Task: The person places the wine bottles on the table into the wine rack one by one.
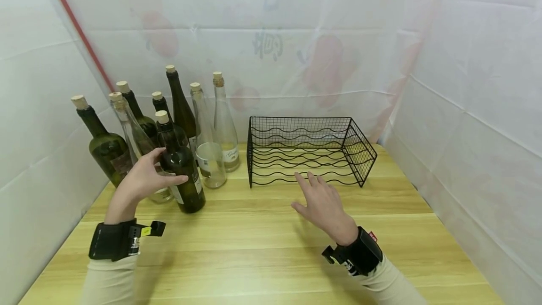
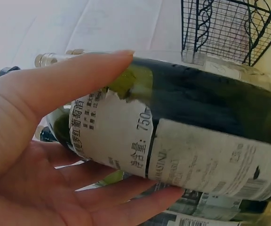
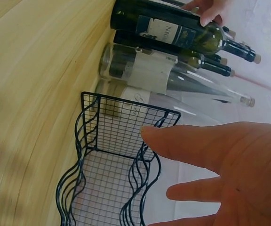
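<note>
A dark green wine bottle [image 1: 179, 160] with a cork stands at the front of a bottle group on the left. Around its upper body is my left hand [image 1: 143, 177], with thumb and fingers spread wide. The left wrist view shows the thumb along one side of the labelled bottle [image 2: 206, 113] and fairly straight fingers [image 2: 126, 200] at the other. My right hand [image 1: 323, 204] hovers by the front of a black wire rack [image 1: 360, 184], fingers extended and nothing held. The rack has wavy wire rows, and its mesh end [image 3: 121, 125] shows beyond the right thumb.
Several other corked bottles crowd the left back, among them a green one [image 1: 103, 149] and a clear one [image 1: 226, 126]. A clear, open-topped glass vessel [image 1: 215, 168] stands beside the front bottle. White cloth walls [image 1: 296, 60] enclose the wooden table [image 1: 237, 258].
</note>
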Demonstrator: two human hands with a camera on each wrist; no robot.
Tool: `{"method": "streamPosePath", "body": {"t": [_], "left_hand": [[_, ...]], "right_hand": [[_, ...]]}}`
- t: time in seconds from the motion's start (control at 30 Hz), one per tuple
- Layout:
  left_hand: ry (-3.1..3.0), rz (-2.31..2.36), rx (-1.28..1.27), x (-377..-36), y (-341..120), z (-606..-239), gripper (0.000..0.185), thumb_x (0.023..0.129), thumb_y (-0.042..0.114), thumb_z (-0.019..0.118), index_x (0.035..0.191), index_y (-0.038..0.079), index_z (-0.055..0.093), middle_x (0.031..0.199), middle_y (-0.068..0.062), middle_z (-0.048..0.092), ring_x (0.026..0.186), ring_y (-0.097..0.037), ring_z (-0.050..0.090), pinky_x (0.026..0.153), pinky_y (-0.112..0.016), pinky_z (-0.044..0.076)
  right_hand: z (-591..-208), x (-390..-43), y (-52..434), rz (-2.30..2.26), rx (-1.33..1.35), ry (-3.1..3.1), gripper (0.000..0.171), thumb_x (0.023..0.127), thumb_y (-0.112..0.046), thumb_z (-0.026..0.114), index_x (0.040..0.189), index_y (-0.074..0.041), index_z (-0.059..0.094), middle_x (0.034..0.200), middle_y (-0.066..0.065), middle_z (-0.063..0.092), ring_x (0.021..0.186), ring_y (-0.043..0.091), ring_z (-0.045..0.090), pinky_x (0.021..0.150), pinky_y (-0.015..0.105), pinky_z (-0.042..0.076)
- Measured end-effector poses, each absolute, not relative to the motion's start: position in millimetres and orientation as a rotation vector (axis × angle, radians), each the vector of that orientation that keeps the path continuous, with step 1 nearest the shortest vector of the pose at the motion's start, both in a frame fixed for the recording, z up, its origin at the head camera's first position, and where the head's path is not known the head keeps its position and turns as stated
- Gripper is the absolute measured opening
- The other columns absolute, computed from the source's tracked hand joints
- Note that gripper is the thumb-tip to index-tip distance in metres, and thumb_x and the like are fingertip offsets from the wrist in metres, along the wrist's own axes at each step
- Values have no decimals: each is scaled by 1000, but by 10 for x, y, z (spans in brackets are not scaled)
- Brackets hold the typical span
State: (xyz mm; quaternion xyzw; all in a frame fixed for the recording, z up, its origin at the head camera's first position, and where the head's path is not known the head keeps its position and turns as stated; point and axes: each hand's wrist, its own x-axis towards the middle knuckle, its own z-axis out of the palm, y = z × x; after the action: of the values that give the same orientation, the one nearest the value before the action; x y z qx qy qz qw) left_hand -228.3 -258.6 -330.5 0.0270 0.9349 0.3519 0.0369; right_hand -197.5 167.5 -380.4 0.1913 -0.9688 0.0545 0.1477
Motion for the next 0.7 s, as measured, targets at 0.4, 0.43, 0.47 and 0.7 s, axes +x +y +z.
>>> {"method": "streamPosePath", "body": {"t": [0.4, 0.43, 0.47, 0.7], "left_hand": [[2840, 1175, 54, -2320, -2589, -3387, 128, 79, 54, 86, 166, 6, 6, 160, -40, 28, 141, -57, 38, 103, -68, 48], [2844, 1184, 50, -2319, -2572, -3387, 127, 79, 53, 86, 166, 6, 7, 161, -40, 28, 141, -57, 39, 103, -68, 48], [2848, 1195, 51, -2318, -2555, -3388, 127, 78, 53, 87, 166, 6, 9, 161, -39, 28, 140, -56, 39, 102, -67, 49], [2915, 1205, 124, -2280, -2382, -3390, 119, 75, 50, 90, 164, 5, 25, 135, -30, 57, 109, -39, 59, 84, -44, 54]], "right_hand": [[-3812, -1998, 1678, 142, 563, -2760, 81, 81, -37, 88, 148, -7, 54, 140, 32, 61, 124, 50, 62, 90, 61, 59], [-3813, -2005, 1678, 144, 563, -2757, 81, 81, -37, 88, 148, -7, 54, 139, 32, 61, 123, 50, 62, 90, 61, 60], [-3810, -2009, 1677, 153, 562, -2759, 82, 80, -37, 89, 148, -7, 54, 139, 32, 61, 123, 50, 63, 90, 60, 60], [-3784, -2043, 1682, 274, 557, -2741, 79, 78, -33, 90, 144, -5, 57, 135, 30, 64, 114, 46, 68, 84, 56, 62]]}}
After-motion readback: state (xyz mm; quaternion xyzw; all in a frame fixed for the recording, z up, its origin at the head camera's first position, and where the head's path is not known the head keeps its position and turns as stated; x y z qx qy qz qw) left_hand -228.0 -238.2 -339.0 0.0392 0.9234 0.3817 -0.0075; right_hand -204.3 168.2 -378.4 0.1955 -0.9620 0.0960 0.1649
